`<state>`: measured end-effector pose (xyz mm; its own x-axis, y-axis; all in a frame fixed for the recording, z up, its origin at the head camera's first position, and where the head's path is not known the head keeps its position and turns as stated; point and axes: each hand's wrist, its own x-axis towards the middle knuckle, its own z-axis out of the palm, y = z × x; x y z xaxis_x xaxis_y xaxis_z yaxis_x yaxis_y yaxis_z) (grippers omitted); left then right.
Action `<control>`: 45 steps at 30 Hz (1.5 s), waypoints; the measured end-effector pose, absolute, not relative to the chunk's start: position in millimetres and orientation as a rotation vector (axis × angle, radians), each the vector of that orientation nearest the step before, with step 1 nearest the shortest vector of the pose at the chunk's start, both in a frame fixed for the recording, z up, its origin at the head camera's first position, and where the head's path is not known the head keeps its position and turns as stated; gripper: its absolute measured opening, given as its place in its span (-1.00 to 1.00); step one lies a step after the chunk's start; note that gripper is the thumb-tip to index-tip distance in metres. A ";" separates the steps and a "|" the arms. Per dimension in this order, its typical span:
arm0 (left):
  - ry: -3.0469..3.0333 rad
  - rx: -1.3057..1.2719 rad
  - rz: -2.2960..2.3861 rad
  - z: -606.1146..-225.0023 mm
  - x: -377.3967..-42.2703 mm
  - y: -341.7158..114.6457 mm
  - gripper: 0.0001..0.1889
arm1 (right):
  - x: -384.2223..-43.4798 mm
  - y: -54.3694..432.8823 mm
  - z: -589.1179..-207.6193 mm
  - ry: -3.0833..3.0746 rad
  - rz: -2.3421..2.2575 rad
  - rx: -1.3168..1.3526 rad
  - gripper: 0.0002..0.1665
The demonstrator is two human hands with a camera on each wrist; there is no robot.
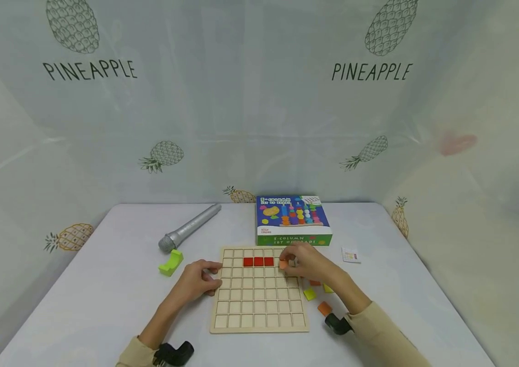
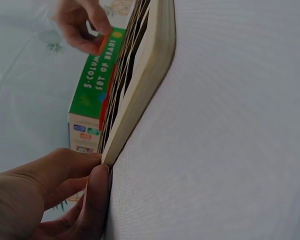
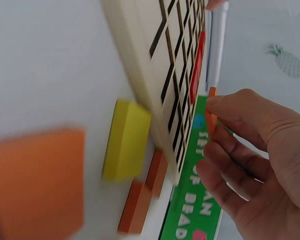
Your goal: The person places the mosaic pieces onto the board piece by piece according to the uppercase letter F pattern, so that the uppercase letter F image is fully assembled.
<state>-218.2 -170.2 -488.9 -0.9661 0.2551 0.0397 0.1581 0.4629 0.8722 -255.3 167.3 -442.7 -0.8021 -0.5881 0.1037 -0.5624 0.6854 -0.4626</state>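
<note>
A square wooden grid board point(image 1: 260, 294) lies flat in front of me, with three red tiles point(image 1: 258, 261) side by side in an upper row. My left hand point(image 1: 193, 279) holds the board's left edge, thumb and index fingertips at its rim point(image 2: 110, 150). Over the upper right squares, my right hand point(image 1: 307, 261) pinches an orange tile point(image 3: 213, 111) between thumb and fingers. Beside the board's right edge lie loose tiles: a yellow tile point(image 3: 127, 140), an orange tile point(image 1: 325, 308) nearer me, and others partly hidden by the right forearm.
Behind the board stands a blue and green bead-set box point(image 1: 293, 220). At the left are a silver microphone point(image 1: 190, 228) and a lime-green curved block point(image 1: 170, 262). A small white printed card point(image 1: 350, 255) lies at the right. A pineapple-print curtain point(image 1: 241, 102) hangs around the table.
</note>
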 end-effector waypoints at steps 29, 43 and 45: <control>2.583 0.358 1.546 -487.3 -218.3 -169.2 -0.52 | -260.8 84.2 -455.1 2.736 -0.660 -1.112 -0.76; 2.585 0.357 1.553 -489.6 -217.1 -169.2 -0.52 | -260.1 80.3 -458.0 2.793 -0.596 -1.160 -0.79; 2.586 0.373 1.554 -489.3 -216.4 -169.4 -0.51 | -259.7 80.2 -458.2 2.805 -0.589 -1.159 -0.79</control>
<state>-216.4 -169.4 -489.3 -0.9648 0.2600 0.0385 0.1560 0.4486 0.8800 -259.7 80.2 -458.2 -0.7179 -0.6893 0.0976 -0.6704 0.6467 -0.3638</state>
